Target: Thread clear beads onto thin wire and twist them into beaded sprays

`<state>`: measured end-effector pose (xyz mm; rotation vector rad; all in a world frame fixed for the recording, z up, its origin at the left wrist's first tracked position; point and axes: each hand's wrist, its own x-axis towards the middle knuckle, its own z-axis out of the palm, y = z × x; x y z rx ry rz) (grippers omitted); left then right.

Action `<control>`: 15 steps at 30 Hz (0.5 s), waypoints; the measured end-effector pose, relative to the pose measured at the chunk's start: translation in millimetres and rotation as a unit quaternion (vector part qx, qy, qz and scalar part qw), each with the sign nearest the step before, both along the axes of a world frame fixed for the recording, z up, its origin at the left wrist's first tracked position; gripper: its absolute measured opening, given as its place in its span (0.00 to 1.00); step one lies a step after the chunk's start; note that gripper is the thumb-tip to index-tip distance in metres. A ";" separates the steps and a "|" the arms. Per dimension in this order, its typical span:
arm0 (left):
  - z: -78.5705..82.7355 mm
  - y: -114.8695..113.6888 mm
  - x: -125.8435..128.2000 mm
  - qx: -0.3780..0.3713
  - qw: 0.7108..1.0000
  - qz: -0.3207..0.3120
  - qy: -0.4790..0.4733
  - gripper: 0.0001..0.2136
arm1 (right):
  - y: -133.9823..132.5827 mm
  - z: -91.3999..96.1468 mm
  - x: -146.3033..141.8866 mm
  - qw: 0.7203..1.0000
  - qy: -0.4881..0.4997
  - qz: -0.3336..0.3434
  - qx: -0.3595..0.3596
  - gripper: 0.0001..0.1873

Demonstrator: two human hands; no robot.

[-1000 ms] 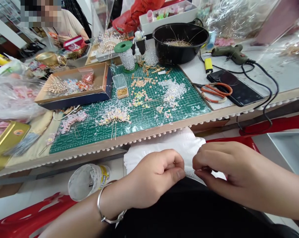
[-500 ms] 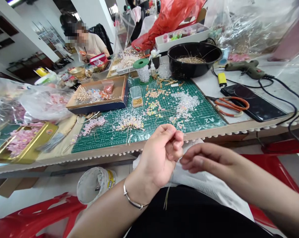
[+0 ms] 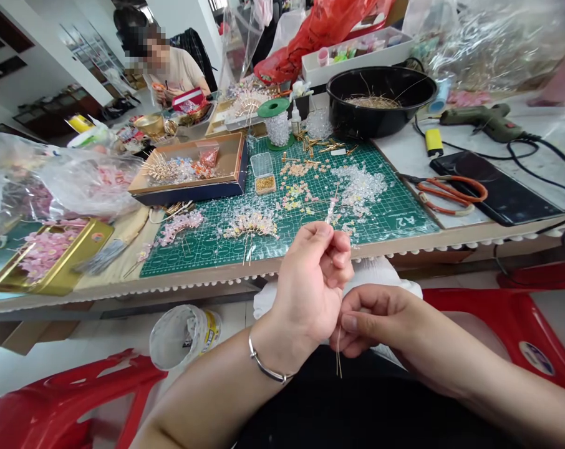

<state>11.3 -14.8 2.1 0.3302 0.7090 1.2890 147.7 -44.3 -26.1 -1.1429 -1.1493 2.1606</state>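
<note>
- Wire stem (image 3: 332, 211) with tiny clear beads at its top stands upright in front of the table edge, above the person's lap. Its lower ends hang free under the hands.
- Left hand (image 3: 310, 290), with a bracelet (image 3: 264, 366) on the wrist, pinches the stem between thumb and forefinger just under the beads. The other fingers are curled in.
- Right hand (image 3: 373, 318) is lower and touches the left one. Its thumb and forefinger seem pressed together on the lower wire.
- A white cloth (image 3: 385, 274) lies on the lap under both hands.
- Loose beads (image 3: 360, 184) lie on the green cutting mat (image 3: 399, 212) behind, and orange scissors (image 3: 451, 190) lie just beside the mat.
- Step in hand, as I judge it, is holding the beaded stem at two places. A next move on so thin a wire calls for a firm upper pinch and small, slow finger work below.
</note>
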 end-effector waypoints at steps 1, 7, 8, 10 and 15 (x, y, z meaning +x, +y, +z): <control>-0.3 0.2 -0.6 -0.001 1.000 -0.001 -0.005 0.08 | -0.2 -0.8 0.7 1.000 -0.005 0.003 0.006 0.19; -0.7 2.5 -11.5 -0.015 1.000 -0.014 -0.023 0.09 | 1.7 -4.3 9.0 0.995 -0.071 0.013 0.070 0.16; -0.9 2.9 -13.9 -0.019 0.999 -0.015 -0.023 0.09 | 1.8 -4.4 10.8 0.992 -0.087 0.013 0.086 0.16; -2.1 3.7 -18.8 -0.021 0.999 -0.019 -0.016 0.09 | 1.0 -4.0 15.3 0.986 -0.120 0.012 0.117 0.13; -6.1 6.8 -33.9 0.014 0.996 -0.063 0.069 0.07 | -6.8 2.9 36.1 0.942 -0.236 -0.023 0.239 0.08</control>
